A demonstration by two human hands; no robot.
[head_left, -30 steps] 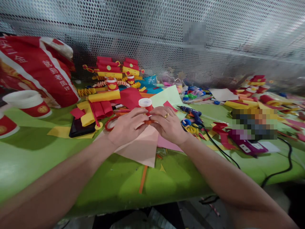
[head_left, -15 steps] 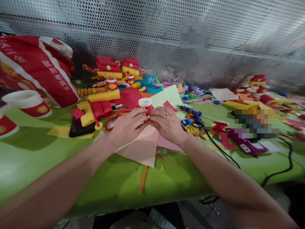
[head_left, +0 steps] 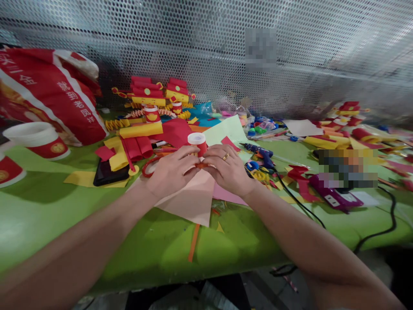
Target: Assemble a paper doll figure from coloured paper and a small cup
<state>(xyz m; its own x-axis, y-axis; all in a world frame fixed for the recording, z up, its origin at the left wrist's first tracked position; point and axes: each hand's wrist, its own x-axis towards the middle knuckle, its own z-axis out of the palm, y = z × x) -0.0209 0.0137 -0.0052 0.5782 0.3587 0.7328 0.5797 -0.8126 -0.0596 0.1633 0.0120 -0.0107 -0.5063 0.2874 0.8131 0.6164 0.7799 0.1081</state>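
Observation:
My left hand and my right hand, which wears a gold ring, meet at the middle. Between their fingertips they pinch a small orange paper piece, mostly hidden by the fingers. Just behind it stands an upright red and white paper cup, its lower part covered by my hands. Under the hands lies a pale pink paper sheet. Red-handled scissors show partly beside my left hand. An orange paper strip rests near the table's front edge.
Left are a dark phone, white-and-red cups and a red bag. Finished paper figures stand behind. A blue glue gun with a black cord lies right, near a purple box. A perforated metal panel closes the back.
My hands stay in the same place, with only slight finger movement around the orange paper piece. Nothing else has visibly moved.

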